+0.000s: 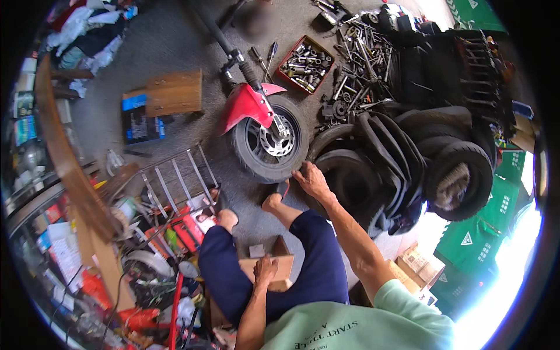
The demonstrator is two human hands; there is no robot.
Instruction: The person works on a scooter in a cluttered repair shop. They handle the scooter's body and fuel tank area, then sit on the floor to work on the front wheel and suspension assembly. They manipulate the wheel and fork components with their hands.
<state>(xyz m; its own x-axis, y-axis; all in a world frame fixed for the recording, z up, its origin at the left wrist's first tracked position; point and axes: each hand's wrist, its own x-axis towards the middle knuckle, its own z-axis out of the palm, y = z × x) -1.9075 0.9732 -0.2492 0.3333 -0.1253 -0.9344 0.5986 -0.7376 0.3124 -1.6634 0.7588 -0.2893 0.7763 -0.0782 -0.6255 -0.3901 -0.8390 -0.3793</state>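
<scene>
So I'm standing here watching, and the right arm is stretched almost straight out, forearm slanting away from the body, with the right hand (313,182) palm-down-ish at the end. Its fingers are loosely bent, tips right at the near edge of a black scooter wheel (265,173). Looks like contact, but I can't tell if they're pinching the rubber or just resting on it.

The wheel sits just ahead and left of those fingertips, brake disc (277,143) facing this side, red fender (242,111) past it. Right beside the same fingers, on the outer side, there's a heap of old tires (350,166). A foot (272,202) is just left and closer in. Farther out beyond them: a red tray (294,82) full of sockets.

The left hand (265,272) is way lower, tucked between the knees, arm bent, fingers pointing forward over a small wooden box (284,265). They look close together, but no clue whether they're gripping it.
</scene>
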